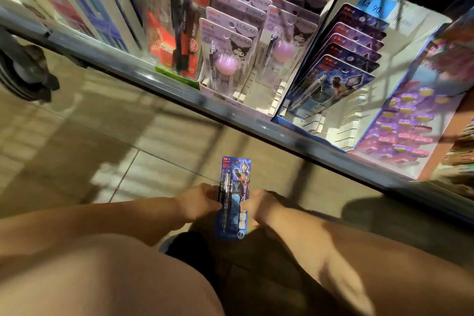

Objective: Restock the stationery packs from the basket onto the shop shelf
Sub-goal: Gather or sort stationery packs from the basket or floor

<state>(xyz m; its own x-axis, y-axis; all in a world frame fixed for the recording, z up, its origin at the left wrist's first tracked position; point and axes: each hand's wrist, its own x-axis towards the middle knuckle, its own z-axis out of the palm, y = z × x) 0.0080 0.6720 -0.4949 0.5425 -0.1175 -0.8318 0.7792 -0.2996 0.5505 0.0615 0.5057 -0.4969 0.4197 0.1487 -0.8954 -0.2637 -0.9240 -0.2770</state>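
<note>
Stationery pack (234, 197) first: how many, and where?

One blue carded pack, held upright over the tiled floor (128, 141). It is on the near side of the shelf rail (154, 79) and well apart from it. The left hand (198, 201) has its fingers (215, 190) clamped on one long edge, and the right hand (261, 206) grips the other. Most fingertips are hidden behind the card.

What lies between it and the rail?

Only open floor.

And past the rail?

Just behind the rail, right of its middle, a blue display box (415, 41) holds one row of matching blue packs (331, 90). I count at least five; the rear ones overlap. Bare white slots (343, 126) show between the front pack and the rail. Behind the rail's middle, a white box (241, 106) carries two rows of Kuromi packs (225, 54), the back ones too blurred to count.

Further along the rail?

Towards its left end there is one red pen pack (177, 33), then tall boxes (102, 7), smeared and cut off. At its right end sits a purple display (410, 123), partly out of frame. Before the rail's left end is a dark rounded thing (25, 72) that I cannot identify.
</note>
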